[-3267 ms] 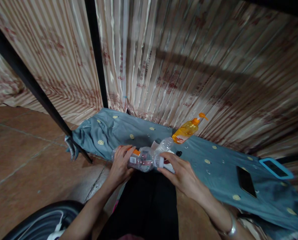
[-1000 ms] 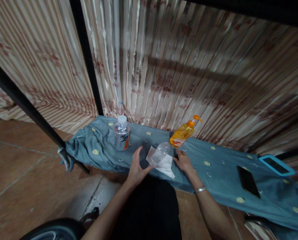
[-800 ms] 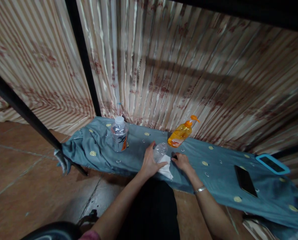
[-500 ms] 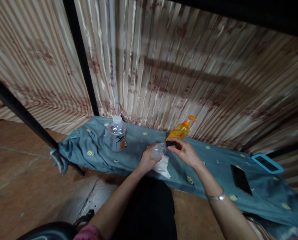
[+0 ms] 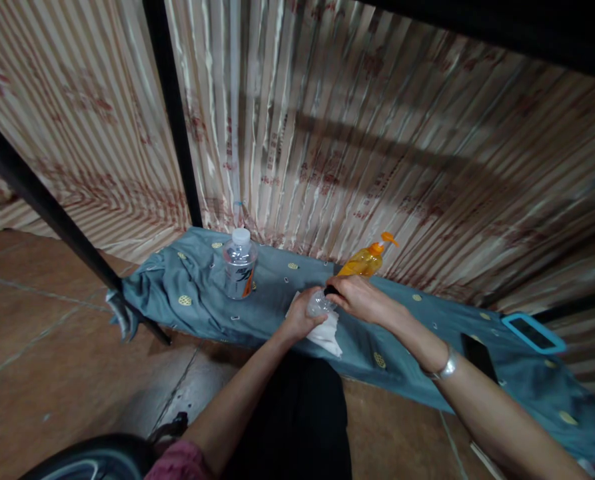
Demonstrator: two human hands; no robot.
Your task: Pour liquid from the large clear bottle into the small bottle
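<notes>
A small clear bottle (image 5: 318, 304) is tilted to the right in my left hand (image 5: 300, 319), whose fingers wrap round its body. My right hand (image 5: 356, 297) pinches a black cap (image 5: 331, 291) at the bottle's mouth; whether the cap is threaded on I cannot tell. Beneath the hands lies a white tissue (image 5: 328, 337) on the grey-blue cloth (image 5: 272, 273). Just behind my right hand stands an orange pump bottle (image 5: 362, 262), its lower part hidden. A large clear bottle (image 5: 240, 267) with a white cap and a printed label is upright to the left.
A dark phone (image 5: 478, 357), partly covered by my right forearm, and a blue-framed tablet (image 5: 534, 333) lie on the right of the cloth. Striped curtains (image 5: 317, 133) hang behind. Black metal posts (image 5: 172, 113) rise at the left. A dark round object (image 5: 90, 460) is at lower left.
My right hand has moved left, bringing the black cap from beside the small bottle onto its mouth. My right forearm now covers part of the phone. The view has shifted slightly.
</notes>
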